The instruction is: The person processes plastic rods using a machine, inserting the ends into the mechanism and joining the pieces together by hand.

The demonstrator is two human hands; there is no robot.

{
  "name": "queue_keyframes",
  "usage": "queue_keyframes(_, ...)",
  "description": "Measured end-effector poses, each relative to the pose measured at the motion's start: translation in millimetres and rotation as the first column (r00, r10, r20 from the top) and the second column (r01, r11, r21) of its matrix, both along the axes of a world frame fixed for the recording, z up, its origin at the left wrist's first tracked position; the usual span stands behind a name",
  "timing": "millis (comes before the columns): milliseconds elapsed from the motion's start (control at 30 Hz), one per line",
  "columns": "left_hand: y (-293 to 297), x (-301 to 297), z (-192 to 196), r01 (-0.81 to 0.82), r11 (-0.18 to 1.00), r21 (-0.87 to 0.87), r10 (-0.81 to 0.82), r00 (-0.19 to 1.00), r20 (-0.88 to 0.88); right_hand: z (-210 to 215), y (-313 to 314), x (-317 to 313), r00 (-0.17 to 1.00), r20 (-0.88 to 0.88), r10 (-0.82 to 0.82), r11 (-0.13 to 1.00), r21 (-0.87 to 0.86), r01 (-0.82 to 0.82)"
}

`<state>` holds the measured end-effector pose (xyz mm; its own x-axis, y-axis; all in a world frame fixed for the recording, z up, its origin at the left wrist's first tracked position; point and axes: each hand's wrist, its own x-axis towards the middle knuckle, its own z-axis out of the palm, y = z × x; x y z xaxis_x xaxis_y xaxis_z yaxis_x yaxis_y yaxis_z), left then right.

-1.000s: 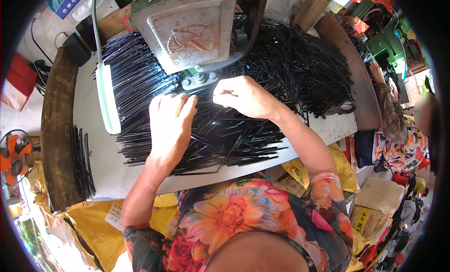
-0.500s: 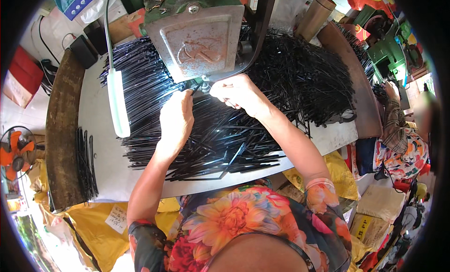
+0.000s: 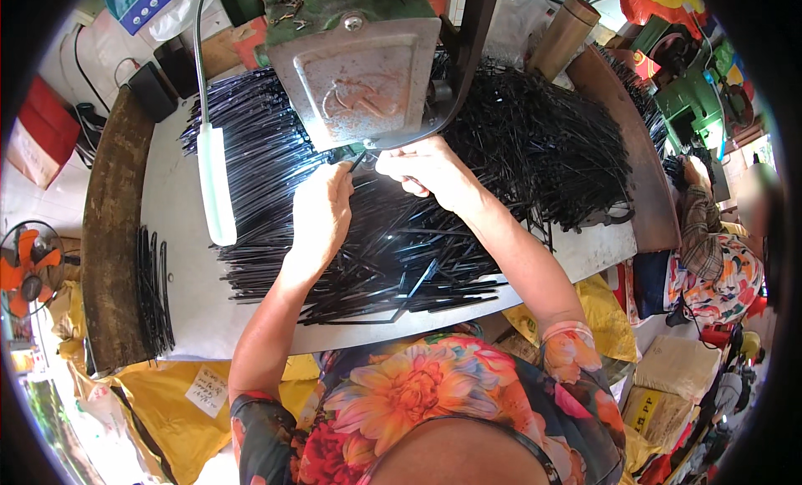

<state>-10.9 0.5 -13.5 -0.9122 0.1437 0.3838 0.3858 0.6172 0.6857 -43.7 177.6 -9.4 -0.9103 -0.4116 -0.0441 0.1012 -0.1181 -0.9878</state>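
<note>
Under the head of a green machine with a worn metal cover [image 3: 355, 92], my two hands work close together. My left hand [image 3: 322, 213] is closed, its thumb and finger pinching a thin black strip [image 3: 359, 161] whose tip points up to the machine's small working point. My right hand [image 3: 426, 172] is curled in a pinch just right of that point; anything between its fingers is too small to make out. Long thin black strips [image 3: 251, 159] lie in a dense layer under and left of my hands. A tangled heap of black pieces [image 3: 543, 142] covers the table's right part.
A white lamp [image 3: 217, 184] hangs left of the machine. Wooden boards [image 3: 117, 251] edge the pale table [image 3: 196, 305], with a few strips [image 3: 153, 293] at the left. A brown cylinder [image 3: 564, 35] stands behind. Another person's hand [image 3: 696, 173] works at a second green machine on the right.
The whole view has shifted slightly. My left hand has moved a little to the right, closer to my right hand, and the strip it holds leans more toward the right. My right hand keeps its pinch.
</note>
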Motion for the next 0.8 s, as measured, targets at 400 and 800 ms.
queue_keyframes(400,7,9,0,-0.153,0.844,-0.513,-0.005,0.956,-0.292,-2,-3,1,0.998,0.06,-0.003,1.0,0.007,0.003)
queue_keyframes(800,-44,5,12,-0.23,0.863,-0.45,0.062,0.932,-0.357,3,4,2,0.999,0.049,0.009,0.999,0.053,-0.012)
